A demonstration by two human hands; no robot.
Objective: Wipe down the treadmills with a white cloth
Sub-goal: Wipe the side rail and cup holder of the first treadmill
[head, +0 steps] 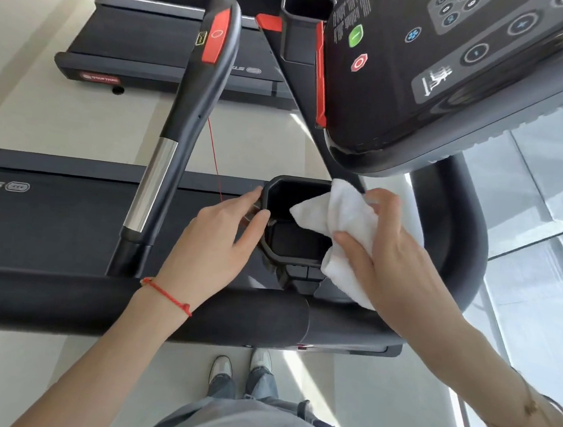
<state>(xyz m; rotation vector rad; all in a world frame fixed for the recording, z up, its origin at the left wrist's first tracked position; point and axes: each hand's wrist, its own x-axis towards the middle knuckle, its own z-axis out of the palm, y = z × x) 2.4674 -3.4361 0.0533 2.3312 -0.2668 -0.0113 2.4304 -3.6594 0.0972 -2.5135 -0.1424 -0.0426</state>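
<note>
Pale floor (42,114) fills the left of the frame, with glass panels at the right edge. Head view, looking down: two treadmills, one (48,225) across the middle and a second (172,48) at upper centre. A control panel (459,65) fills the upper right.

At centre sits a black cup holder (296,245). The left hand (222,242) rests against its left rim, fingers nearly straight, gripping nothing. The right hand (392,258) has its fingers and thumb curled round one white cloth (337,225), bunched over the holder's right rim.

Risks, as I judge them: the loose cloth corner could slip into the holder and skip the rim; a thin red cord (215,158) hanging just left of the holder could snag; a raised hand might press the panel's buttons.

Counts: two hands, one cloth, two treadmills, two cup holders, the second (308,9) at top, and two shoes at bottom centre.
</note>
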